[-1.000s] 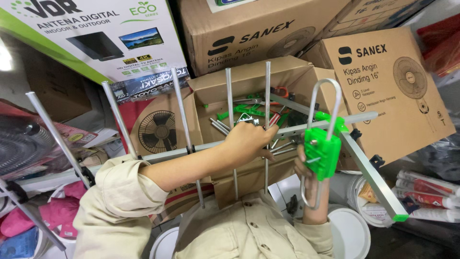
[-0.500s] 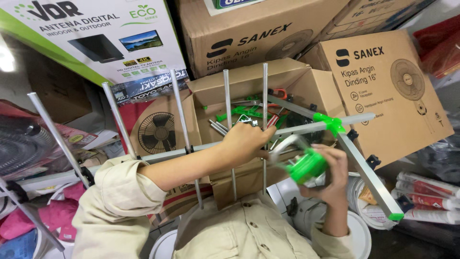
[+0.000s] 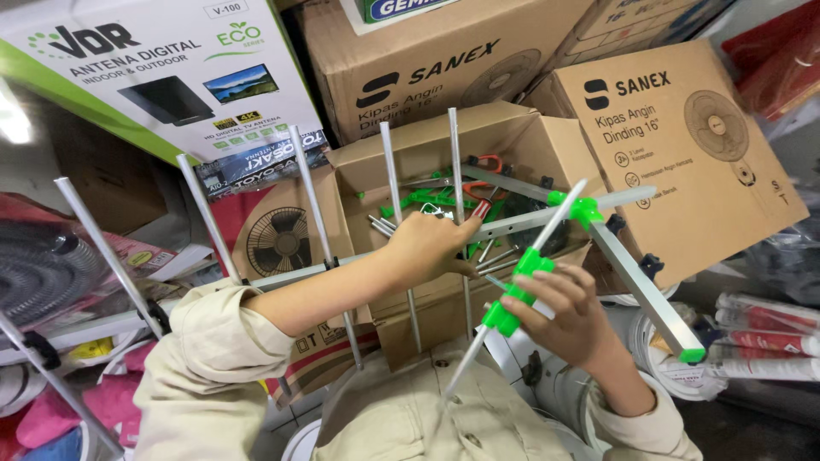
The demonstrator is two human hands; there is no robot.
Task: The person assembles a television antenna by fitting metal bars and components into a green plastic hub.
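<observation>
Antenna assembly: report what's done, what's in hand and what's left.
Done: several metal rods already cross the antenna boom. In hand: left hand steadies the boom; right hand holds a green-clipped rod near it. Left: loose parts remain in the open cardboard box.

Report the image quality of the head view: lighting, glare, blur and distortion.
Head view: even, bright indoor light with soft shadows; a blown-out glare patch at the left edge; wide-angle distortion bends the stacked cardboard boxes outward; the left hand on the antenna boom is sharp, while the right hand and its green-clipped rod look slightly soft; the near beige sleeve is softer.
</observation>
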